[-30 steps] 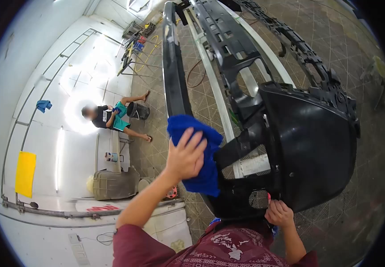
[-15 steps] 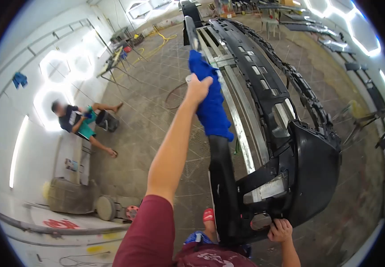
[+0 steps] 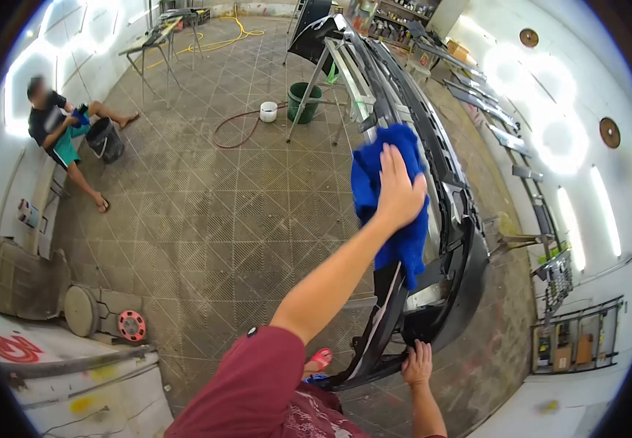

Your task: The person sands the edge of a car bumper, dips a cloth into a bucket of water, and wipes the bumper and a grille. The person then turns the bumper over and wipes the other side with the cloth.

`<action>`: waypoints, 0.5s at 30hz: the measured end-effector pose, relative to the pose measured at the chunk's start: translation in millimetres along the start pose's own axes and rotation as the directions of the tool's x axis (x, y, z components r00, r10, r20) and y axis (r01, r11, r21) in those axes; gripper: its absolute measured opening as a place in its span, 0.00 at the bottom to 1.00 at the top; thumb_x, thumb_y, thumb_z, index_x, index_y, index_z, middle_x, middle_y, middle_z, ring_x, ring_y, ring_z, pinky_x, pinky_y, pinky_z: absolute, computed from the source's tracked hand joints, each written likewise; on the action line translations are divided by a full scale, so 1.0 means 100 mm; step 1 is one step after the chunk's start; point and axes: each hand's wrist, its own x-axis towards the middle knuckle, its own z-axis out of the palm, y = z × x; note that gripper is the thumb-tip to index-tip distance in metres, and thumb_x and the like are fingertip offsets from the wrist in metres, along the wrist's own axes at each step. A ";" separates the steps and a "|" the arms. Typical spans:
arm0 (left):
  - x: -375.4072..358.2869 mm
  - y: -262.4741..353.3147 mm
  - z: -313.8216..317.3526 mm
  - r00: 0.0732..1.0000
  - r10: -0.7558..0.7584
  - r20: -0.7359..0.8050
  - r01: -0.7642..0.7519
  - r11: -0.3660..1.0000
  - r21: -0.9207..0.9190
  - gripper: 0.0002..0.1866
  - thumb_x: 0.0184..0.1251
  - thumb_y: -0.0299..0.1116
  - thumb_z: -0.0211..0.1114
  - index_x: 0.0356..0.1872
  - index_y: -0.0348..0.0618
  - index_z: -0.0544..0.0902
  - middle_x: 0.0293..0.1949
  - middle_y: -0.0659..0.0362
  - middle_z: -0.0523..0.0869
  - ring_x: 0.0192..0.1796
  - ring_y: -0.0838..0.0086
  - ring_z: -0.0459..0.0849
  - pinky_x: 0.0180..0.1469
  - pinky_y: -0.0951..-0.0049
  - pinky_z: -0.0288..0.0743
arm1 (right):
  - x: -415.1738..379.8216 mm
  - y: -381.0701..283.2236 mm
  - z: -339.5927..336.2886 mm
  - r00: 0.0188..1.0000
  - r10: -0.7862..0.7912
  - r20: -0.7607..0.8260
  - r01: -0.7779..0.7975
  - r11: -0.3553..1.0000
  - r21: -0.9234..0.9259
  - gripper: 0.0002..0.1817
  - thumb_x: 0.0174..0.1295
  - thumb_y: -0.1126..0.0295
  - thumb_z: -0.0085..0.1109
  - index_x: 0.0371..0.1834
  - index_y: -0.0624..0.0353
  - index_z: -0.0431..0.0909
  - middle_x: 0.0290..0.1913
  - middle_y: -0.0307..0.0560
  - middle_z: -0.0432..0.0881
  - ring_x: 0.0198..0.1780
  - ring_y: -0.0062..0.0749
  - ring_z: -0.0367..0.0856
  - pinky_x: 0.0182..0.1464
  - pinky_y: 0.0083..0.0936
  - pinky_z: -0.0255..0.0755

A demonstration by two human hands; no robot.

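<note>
A black car bumper [image 3: 464, 270] runs lengthwise in front of me, its near end by my body. My left hand [image 3: 401, 191] holds a blue cloth [image 3: 378, 164] draped over the bumper's left edge strip, the fingers lying long across the cloth and pressing it down. Part of the strip is hidden beneath the cloth. At the near end, my right hand [image 3: 418, 363] grips the bumper's lower corner, with its fingertips over the edge and the thumb side against it.
Metal stand legs [image 3: 309, 91] support the far end, beside a green bucket [image 3: 305, 102] and a white pail [image 3: 268, 111]. A red hose [image 3: 222, 139] loops on the tiled floor [image 3: 206, 219]. A seated person [image 3: 57, 128] at left has a black bucket [image 3: 106, 139]. Parts lie along the right wall.
My view has swung, so the bumper and room appear shifted. My left hand and the cloth have moved nearer along the edge, the fingers now straighter. My right hand stays at the near corner.
</note>
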 end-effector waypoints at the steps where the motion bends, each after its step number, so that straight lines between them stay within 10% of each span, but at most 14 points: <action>1: -0.35 0.15 -0.10 0.998 0.067 0.019 -0.067 0.998 -0.020 0.45 0.76 0.39 0.60 0.80 0.17 0.47 0.82 0.25 0.47 0.84 0.33 0.46 0.85 0.49 0.44 | -0.03 -0.05 0.01 1.000 -0.008 0.000 0.008 1.000 -0.024 0.27 0.55 0.65 0.60 0.58 0.65 0.79 0.71 0.62 0.72 0.72 0.62 0.70 0.79 0.61 0.59; 9: -1.87 0.30 -0.62 0.981 0.134 0.141 -0.149 0.984 0.102 0.35 0.80 0.33 0.55 0.79 0.21 0.55 0.81 0.33 0.59 0.80 0.37 0.62 0.82 0.47 0.55 | -0.10 -0.40 0.02 0.965 0.255 -0.056 -0.260 0.956 -0.134 0.21 0.67 0.69 0.58 0.62 0.67 0.78 0.76 0.61 0.68 0.78 0.58 0.63 0.83 0.57 0.52; 15: -3.08 0.05 -0.68 0.977 0.111 0.180 -0.143 0.975 0.172 0.36 0.79 0.34 0.55 0.78 0.18 0.55 0.81 0.30 0.56 0.82 0.32 0.55 0.83 0.41 0.50 | -0.16 -0.53 0.10 0.927 0.371 -0.060 -0.375 0.914 -0.152 0.23 0.75 0.63 0.55 0.66 0.66 0.72 0.76 0.63 0.66 0.79 0.61 0.61 0.84 0.56 0.49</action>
